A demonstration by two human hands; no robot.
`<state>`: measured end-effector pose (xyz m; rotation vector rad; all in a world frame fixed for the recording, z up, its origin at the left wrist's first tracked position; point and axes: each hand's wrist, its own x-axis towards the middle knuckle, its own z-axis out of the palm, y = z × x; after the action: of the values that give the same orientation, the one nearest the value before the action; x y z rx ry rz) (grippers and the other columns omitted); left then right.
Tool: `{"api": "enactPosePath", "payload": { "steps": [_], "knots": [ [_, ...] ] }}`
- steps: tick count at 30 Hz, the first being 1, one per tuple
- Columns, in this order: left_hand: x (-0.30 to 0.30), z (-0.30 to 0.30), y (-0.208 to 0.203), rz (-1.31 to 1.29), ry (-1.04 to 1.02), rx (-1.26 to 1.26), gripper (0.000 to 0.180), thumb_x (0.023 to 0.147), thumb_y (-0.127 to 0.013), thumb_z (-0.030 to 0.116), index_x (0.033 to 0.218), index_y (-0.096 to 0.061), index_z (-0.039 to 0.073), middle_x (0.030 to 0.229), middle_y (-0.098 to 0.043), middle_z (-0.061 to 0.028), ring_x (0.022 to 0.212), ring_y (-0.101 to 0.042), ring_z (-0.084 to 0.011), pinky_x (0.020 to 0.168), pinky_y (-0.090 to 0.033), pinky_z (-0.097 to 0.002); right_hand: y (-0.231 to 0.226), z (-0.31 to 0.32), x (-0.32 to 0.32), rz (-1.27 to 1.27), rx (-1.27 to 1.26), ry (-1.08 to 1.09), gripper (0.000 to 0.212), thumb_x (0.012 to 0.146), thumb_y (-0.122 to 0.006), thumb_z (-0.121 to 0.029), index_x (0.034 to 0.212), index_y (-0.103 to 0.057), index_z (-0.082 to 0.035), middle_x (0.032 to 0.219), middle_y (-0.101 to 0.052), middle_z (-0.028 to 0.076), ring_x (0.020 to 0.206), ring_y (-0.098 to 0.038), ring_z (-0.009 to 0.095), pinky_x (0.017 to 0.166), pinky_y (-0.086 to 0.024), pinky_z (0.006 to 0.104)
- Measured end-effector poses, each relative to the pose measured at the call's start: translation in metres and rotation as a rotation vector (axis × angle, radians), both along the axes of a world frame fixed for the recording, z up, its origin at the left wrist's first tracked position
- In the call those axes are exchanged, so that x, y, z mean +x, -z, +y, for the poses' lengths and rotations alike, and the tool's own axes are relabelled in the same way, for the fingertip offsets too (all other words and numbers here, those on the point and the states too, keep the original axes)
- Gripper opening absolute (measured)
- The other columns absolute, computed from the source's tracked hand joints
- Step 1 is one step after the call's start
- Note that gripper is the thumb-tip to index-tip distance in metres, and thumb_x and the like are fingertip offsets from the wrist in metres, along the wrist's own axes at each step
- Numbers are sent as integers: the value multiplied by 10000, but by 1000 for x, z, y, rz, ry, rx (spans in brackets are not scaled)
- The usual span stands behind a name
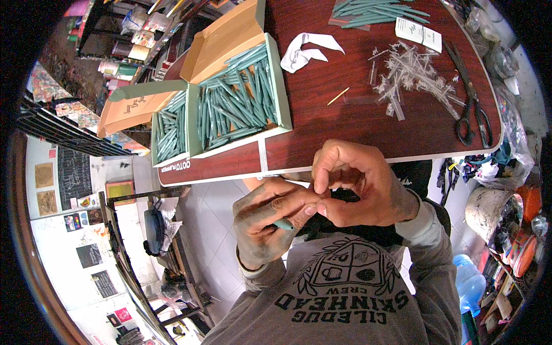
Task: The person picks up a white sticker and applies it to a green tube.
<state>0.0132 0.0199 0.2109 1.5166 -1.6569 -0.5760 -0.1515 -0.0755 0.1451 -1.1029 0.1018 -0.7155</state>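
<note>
My left hand (270, 221) is closed round a slim teal pen-like stick (283, 224), and one rounded end pokes out below the thumb. Its thumb and forefinger meet the fingertips of my right hand (365, 184) just off the table's near edge. The right hand is closed in a pinch there; whatever lies between those fingertips is hidden or too small to name. Beyond both hands, a green cardboard box (286, 109) with raised flaps holds many similar teal sticks (236, 103), divided between a large and a small section.
On the dark red table (322, 129) lie a small thin stick (338, 96), a crumpled white cloth or paper (307, 52), a heap of clear plastic strips (411, 75), black scissors (474, 115), a white small box (418, 34) and more teal sticks (374, 12). Shelving (123, 230) stands left.
</note>
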Motion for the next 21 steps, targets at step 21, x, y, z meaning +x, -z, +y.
{"api": "enactPosePath", "payload": {
  "steps": [21],
  "knots": [
    [-5, 1, 17, 178, -311, -150, 170, 825, -793, 132, 951, -762, 22, 817, -714, -42, 658, -528, -78, 552, -349, -216, -8, 5, 13, 48, -657, 775, 266, 718, -791, 37, 945, -659, -4, 939, -616, 125, 743, -618, 156, 638, -486, 261]
  ]
}}
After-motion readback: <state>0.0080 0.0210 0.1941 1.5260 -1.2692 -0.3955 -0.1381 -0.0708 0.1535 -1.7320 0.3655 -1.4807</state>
